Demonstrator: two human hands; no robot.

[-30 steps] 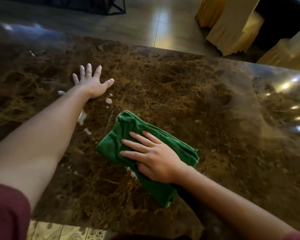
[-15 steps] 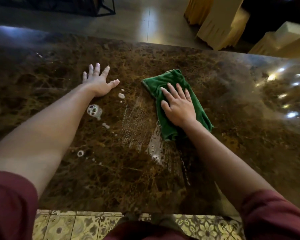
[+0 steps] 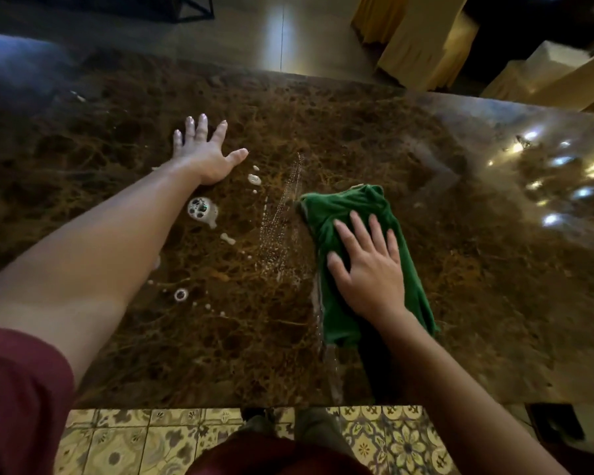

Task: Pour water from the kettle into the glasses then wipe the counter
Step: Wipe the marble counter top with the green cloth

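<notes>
Pressing flat-fingered on the cloth (image 3: 354, 255), the right hand (image 3: 367, 265) risks missing foam (image 3: 202, 209) left of centre; left hand (image 3: 204, 149) rests splayed on the counter (image 3: 460, 269).

The person wears a dark red, maroon top with short sleeves. The left sleeve (image 3: 18, 399) fills the lower left of the frame, its hem ending above the elbow, and both forearms are bare. More of the same maroon cloth (image 3: 271, 457) shows at the bottom centre, with greyish trousers (image 3: 309, 426) just above it. No rings, watch or bracelets show on either hand.
</notes>
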